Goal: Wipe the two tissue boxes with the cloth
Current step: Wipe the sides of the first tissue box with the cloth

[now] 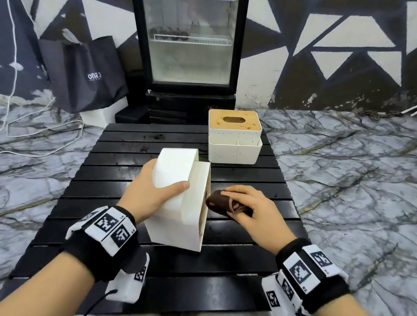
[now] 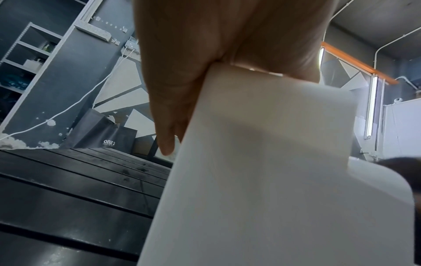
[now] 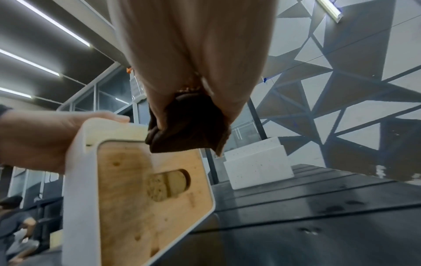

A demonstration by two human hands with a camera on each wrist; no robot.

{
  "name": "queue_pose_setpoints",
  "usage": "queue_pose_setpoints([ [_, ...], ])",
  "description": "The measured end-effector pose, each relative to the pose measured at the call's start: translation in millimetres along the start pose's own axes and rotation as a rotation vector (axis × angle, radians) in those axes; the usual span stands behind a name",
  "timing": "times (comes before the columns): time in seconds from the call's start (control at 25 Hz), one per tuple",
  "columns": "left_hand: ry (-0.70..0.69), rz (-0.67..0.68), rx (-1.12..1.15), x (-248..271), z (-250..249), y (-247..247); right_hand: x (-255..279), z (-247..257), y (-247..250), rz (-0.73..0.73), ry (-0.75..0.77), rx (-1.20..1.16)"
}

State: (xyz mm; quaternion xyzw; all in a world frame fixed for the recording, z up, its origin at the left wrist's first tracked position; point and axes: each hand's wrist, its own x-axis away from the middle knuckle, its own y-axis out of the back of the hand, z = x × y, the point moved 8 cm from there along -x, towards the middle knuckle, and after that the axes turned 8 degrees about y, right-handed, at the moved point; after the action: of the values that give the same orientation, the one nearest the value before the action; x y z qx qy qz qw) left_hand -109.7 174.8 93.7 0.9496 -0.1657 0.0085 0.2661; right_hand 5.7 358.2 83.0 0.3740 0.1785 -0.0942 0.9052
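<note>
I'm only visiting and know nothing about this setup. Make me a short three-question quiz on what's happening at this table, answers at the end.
1. True or false: the near tissue box is tipped on its side, wooden lid toward the cloth.
2. Which hand holds the brown cloth? A) left hand B) right hand
3. Fill in: the far tissue box stands upright on the black slatted ____.

Key
1. True; the left hand grips it.
2. B; its fingers pinch the bunched cloth beside the lid.
3. table
</note>
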Motion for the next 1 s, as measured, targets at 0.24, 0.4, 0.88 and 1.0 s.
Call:
queue_pose_setpoints([
  [0.24,-0.007,0.026,0.016,0.8,-1.4,-2.3,11.5,-48.1,-27.9,0.284,-0.144,0.243],
  [0.4,0.01,0.012,0.011,0.1,0.8,-0.6,20.9,-64.1,-39.4,0.415,-0.218,0.31],
  [0.88,-0.125,0.215,-0.231,-19.7,-9.2,15.4,-21.4,72.0,-26.6,0.18,0.126,0.089],
  [1.0,-0.106,0.188,-0.394,-26.0,9.5,25.3,-21.6,74.3,-49.8,0.254,0.117,0.174],
])
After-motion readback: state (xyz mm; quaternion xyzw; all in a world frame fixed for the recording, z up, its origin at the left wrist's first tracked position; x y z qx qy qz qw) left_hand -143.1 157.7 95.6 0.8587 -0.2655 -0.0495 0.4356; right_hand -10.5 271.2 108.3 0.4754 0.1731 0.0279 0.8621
